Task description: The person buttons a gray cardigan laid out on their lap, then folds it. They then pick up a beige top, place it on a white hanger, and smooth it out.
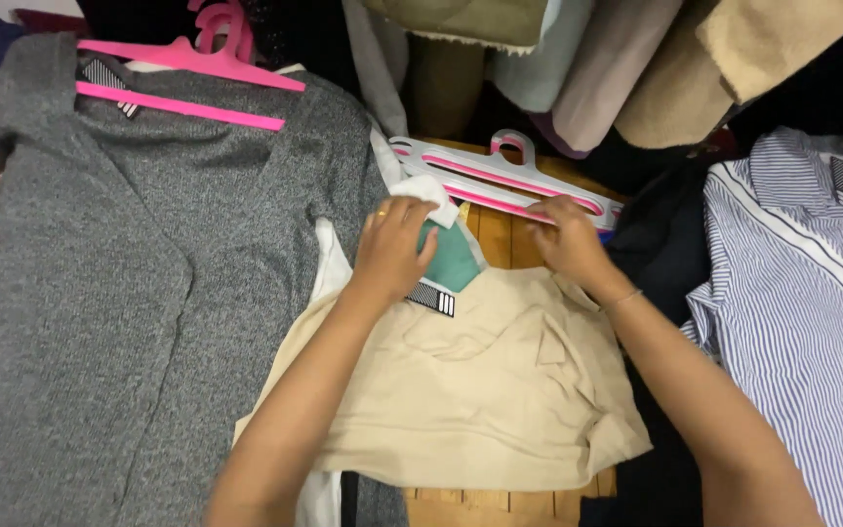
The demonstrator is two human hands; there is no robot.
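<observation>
A beige garment [480, 390] lies flat on the wooden floor in front of me, with a green and white lining [453, 256] showing at its neck. My left hand [392, 249] grips the collar on the left side, next to a striped tag [433, 298]. My right hand [566, 239] rests on the right side of the collar, its fingers touching a white hanger with pink bars [500, 181] that lies just beyond the garment.
A grey knit cardigan [139, 293] on a pink hanger [187, 73] lies at the left. A blue striped shirt [812, 312] lies at the right, over dark cloth [661, 254]. Folded fabrics [617, 68] are piled at the top.
</observation>
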